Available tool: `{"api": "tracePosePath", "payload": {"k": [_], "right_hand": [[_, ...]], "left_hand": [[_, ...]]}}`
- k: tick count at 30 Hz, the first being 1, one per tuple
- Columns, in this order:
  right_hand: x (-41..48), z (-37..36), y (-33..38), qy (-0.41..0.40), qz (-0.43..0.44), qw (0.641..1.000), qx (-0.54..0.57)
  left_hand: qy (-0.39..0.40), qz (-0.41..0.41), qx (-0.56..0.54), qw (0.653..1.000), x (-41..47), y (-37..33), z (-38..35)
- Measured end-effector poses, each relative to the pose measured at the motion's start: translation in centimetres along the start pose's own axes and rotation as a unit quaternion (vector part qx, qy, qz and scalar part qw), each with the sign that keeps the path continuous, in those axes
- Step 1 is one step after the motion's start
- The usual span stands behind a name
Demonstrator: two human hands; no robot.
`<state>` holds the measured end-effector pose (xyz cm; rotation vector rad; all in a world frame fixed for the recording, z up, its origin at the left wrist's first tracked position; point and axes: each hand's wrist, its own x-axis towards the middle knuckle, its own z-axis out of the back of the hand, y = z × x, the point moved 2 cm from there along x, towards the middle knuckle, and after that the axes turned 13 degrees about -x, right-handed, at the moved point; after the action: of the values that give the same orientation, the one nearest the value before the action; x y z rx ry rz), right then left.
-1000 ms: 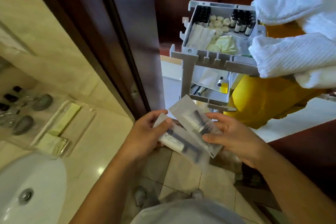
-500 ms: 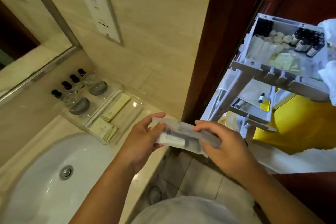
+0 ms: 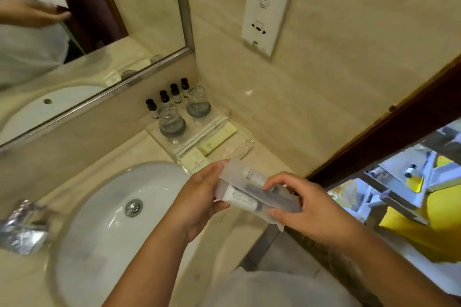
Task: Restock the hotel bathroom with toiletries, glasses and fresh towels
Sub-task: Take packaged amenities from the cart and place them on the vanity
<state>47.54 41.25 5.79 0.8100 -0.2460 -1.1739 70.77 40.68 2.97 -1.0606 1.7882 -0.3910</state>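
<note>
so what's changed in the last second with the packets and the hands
The left hand and right hand carried the two clear plastic toiletry packets from the doorway by the grey housekeeping cart to above the beige counter, beside the white sink and the clear amenity tray. Both kept their grip; nothing was let go. The tray's two glasses and four black-capped bottles stayed put.

Your dental-kit sachets (image 3: pixel 249 195) look frosted white; toiletry bottles (image 3: pixel 164 97) at centre frame are black-capped; the basin (image 3: pixel 99 209) lower left is white, the cart bag (image 3: pixel 424 229) far right yellow.
</note>
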Motion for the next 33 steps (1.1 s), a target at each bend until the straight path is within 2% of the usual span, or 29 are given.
{"api": "tracePosePath", "payload": {"k": [2, 4, 8, 14, 20, 22, 25, 29, 33], "right_hand": [[0.9, -0.6, 0.5, 0.007, 0.024, 1.000, -0.017], [1.8, -1.1, 0.7, 0.018, 0.047, 0.998, -0.042], [3.3, -1.5, 0.9, 0.047, 0.058, 0.996, -0.053], [6.3, -1.6, 0.6, 0.057, -0.040, 0.996, 0.061], [11.4, -0.9, 1.3, 0.156, -0.016, 0.981, 0.111], [13.4, -1.0, 1.8, 0.218, -0.017, 0.968, 0.124], [15.7, -1.2, 2.2, 0.285, -0.022, 0.950, 0.126], [18.2, -1.3, 1.4, 0.281, -0.050, 0.939, 0.191], [20.1, -2.2, -0.2, 0.250, -0.112, 0.925, 0.264]], "left_hand": [[0.000, 0.010, -0.021, 1.000, -0.4, -0.3, 1.1], [0.010, -0.013, 0.010, 1.000, -0.6, -0.3, 1.9], [-0.027, -0.052, 0.037, 0.998, -0.7, 0.3, 3.4], [-0.058, -0.084, 0.017, 0.995, -0.6, 0.3, 4.9], [-0.008, -0.098, 0.132, 0.986, 1.0, -2.0, 4.5], [-0.007, -0.105, 0.149, 0.983, 1.9, -3.1, 3.8], [-0.043, -0.113, 0.140, 0.983, 3.5, -4.4, 3.1], [-0.133, -0.145, 0.125, 0.972, 5.8, -4.7, 3.2], [-0.177, -0.142, -0.003, 0.974, 7.8, -2.7, 2.6]]}}
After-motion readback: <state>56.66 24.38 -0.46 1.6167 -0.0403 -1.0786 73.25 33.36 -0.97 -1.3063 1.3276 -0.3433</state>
